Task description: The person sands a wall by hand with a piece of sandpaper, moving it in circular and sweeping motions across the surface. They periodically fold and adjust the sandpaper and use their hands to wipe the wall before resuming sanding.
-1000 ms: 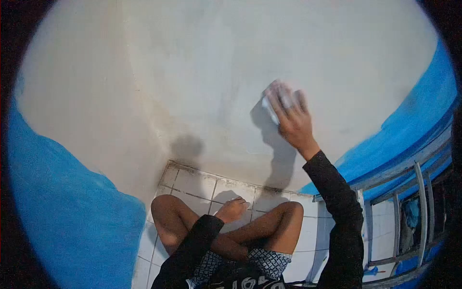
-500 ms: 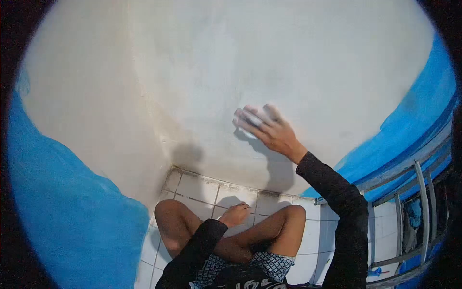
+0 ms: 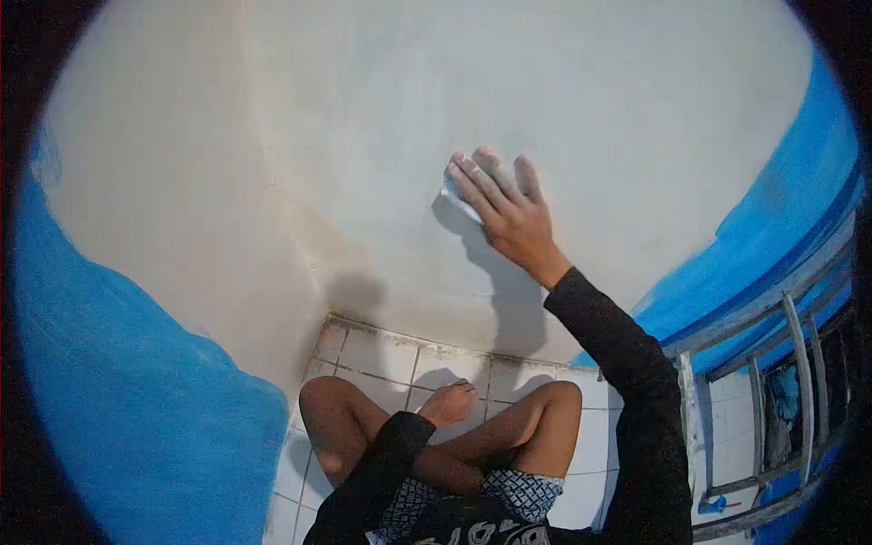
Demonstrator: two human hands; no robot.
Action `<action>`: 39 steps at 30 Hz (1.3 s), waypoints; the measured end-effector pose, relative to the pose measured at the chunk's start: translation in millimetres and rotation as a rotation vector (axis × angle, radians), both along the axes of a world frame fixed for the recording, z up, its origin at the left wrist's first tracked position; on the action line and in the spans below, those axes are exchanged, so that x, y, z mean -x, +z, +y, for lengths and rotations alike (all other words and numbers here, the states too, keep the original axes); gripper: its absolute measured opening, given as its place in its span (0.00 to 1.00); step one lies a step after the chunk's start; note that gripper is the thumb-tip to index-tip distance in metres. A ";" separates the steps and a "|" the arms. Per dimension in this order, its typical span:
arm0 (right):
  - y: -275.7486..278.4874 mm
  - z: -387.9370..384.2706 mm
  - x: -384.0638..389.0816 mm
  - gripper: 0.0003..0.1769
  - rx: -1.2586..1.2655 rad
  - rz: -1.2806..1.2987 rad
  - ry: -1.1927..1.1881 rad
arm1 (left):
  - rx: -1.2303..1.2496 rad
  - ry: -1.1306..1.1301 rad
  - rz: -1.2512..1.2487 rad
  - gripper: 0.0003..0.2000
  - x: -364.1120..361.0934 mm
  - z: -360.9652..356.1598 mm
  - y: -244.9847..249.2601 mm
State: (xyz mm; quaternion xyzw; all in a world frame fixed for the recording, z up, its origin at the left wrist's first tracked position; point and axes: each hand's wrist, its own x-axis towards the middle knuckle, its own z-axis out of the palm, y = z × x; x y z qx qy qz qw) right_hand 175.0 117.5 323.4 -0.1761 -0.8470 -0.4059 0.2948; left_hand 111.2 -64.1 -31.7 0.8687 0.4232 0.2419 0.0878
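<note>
My right hand (image 3: 510,204) presses a thin white piece (image 3: 461,205) flat against the pale wall (image 3: 381,136). White dust coats its fingertips, and most of the piece is hidden under the fingers. My left hand (image 3: 449,403) hangs over my crossed legs, above the white floor tiles, with its fingers curled together. Whether anything is inside those fingers cannot be seen.
Blue paint covers the lower left wall (image 3: 145,381) and a band at the right (image 3: 772,227). A metal frame with bars (image 3: 799,381) stands at the right. Below it lies a small blue object (image 3: 715,505). White tiles (image 3: 377,352) meet the wall's base.
My right hand has moved up the wall with the white piece, and its fingers now point more upward. My left hand has barely moved.
</note>
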 end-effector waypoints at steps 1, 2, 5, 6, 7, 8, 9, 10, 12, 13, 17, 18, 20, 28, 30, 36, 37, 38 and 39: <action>-11.7 4.0 1.5 0.35 -0.005 -0.001 -0.002 | 0.052 0.037 -0.033 0.06 -1.2 -0.6 4.0; -31.9 9.5 1.9 0.36 0.043 -0.074 0.084 | 0.100 0.074 -0.064 0.06 -1.0 0.8 8.4; -42.8 3.8 2.5 0.35 0.150 -0.215 0.178 | 0.071 -0.054 0.102 0.11 1.4 10.6 -25.0; -40.5 5.6 3.0 0.34 0.116 -0.197 0.178 | 0.071 -0.055 0.100 0.11 1.2 11.3 -24.9; -37.7 7.5 3.0 0.34 0.085 -0.180 0.179 | 0.078 -0.037 0.123 0.11 -0.7 11.2 -24.9; -32.6 10.3 1.1 0.33 0.091 -0.134 0.216 | 0.087 -0.018 0.144 0.11 -2.6 9.1 -25.6; -22.5 8.1 3.5 0.33 0.097 -0.140 0.218 | 0.092 -0.017 0.136 0.11 -1.9 7.1 -19.3; -12.0 6.1 5.7 0.32 0.142 -0.063 0.241 | 0.133 -0.001 0.081 0.11 0.0 6.4 -10.5; -8.7 4.5 6.7 0.33 0.109 -0.022 0.201 | 0.172 0.013 0.020 0.10 -0.5 5.8 -1.3; -18.7 7.0 8.5 0.33 0.103 -0.025 0.203 | 0.169 0.022 0.024 0.11 -0.6 8.4 -2.1; -40.2 12.2 15.8 0.31 0.168 -0.189 0.372 | 0.233 -0.012 0.104 0.12 1.5 13.2 -5.2; -26.3 11.6 14.6 0.31 0.152 -0.130 0.368 | 0.237 -0.010 0.107 0.12 2.1 11.4 -7.4; -3.2 9.7 16.6 0.29 0.110 -0.024 0.326 | 0.051 0.094 -0.053 0.06 -3.3 2.8 -11.4; -42.4 8.7 18.1 0.30 0.155 -0.311 0.424 | 0.162 0.055 -0.175 0.06 -1.5 7.9 10.6; -27.2 8.8 16.6 0.30 0.139 -0.229 0.368 | 0.210 0.049 -0.204 0.07 2.5 4.1 20.3; -6.5 9.0 19.5 0.31 0.093 -0.112 0.272 | 0.013 0.042 -0.101 0.05 -2.5 6.7 2.0; -24.1 11.6 21.2 0.31 0.161 -0.186 0.318 | 0.048 0.055 -0.079 0.06 -3.0 8.3 1.4; -38.6 14.4 22.9 0.30 0.105 -0.284 0.367 | 0.085 0.069 -0.055 0.07 -2.8 9.0 0.9; -37.8 13.0 21.0 0.30 0.104 -0.279 0.367 | 0.085 0.069 -0.050 0.07 -2.5 9.4 -1.0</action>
